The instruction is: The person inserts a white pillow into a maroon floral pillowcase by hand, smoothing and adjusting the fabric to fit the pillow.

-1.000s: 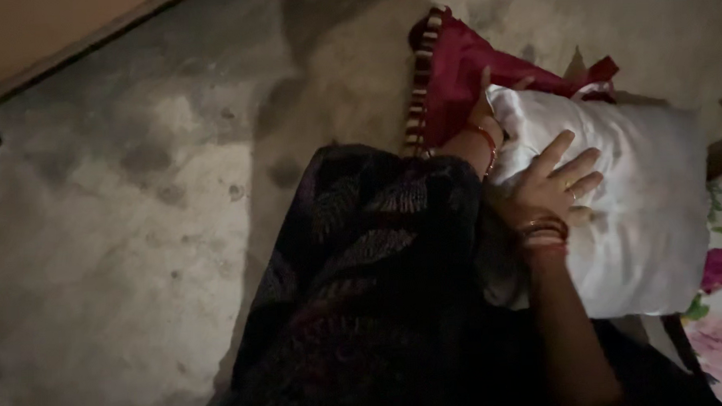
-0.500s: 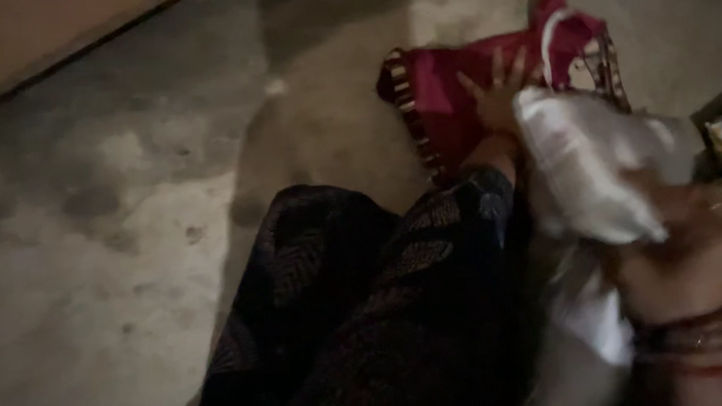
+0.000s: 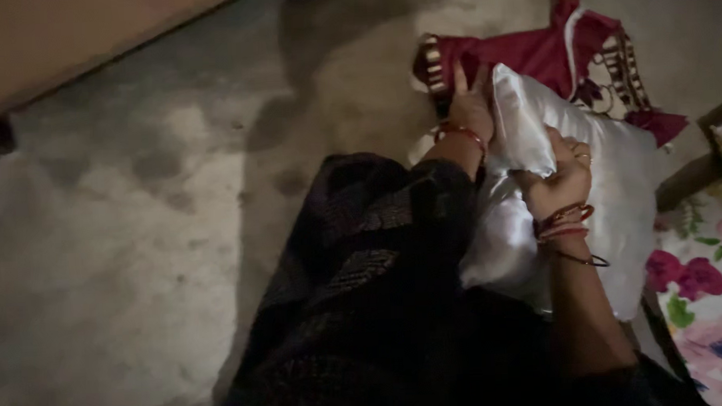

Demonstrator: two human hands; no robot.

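Both hands have shifted since half a second ago: the right hand [image 3: 564, 180], then low at the edge of view, has come up onto the white pillow [image 3: 616, 186] and now bunches a fold of its satin cloth in closed fingers. Meanwhile the left hand [image 3: 471, 107], fingers pressed together and pointing away, rests at the pillow's top corner against the red cushion cover [image 3: 532, 53] on the concrete floor [image 3: 138, 235]. That pillow lies across the person's dark-clothed lap, beside a floral sheet [image 3: 704, 295].

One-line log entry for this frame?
left hand: on red cover | right hand: gripping white pillow | pillow: on lap, floor below
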